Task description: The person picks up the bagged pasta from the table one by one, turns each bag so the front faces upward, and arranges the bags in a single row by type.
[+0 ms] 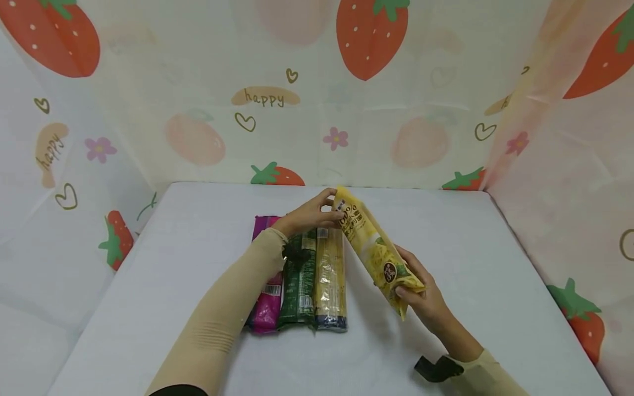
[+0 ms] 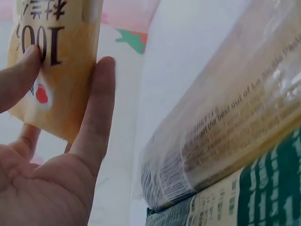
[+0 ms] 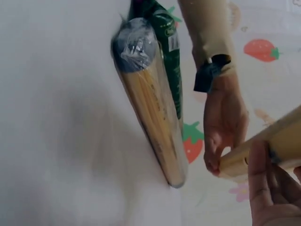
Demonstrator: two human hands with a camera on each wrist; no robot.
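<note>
A yellow printed packet (image 1: 372,242) is held up off the table, tilted, between both hands. The left hand (image 1: 311,213) pinches its upper end, thumb on the printed face and fingers behind, as the left wrist view shows on the packet (image 2: 61,89). At the lower end, the right hand (image 1: 421,289) grips it with the thumb on the front. Left of it, side by side on the table, lie a clear pack of spaghetti (image 1: 331,280), a dark green packet (image 1: 300,286) and a magenta packet (image 1: 267,308), partly covered by the left forearm.
The white table (image 1: 446,220) meets strawberry-print cloth walls (image 1: 376,110) at the back and sides. The left sleeve (image 1: 223,308) reaches across the magenta packet. A black strap piece (image 1: 438,368) sits at the right wrist.
</note>
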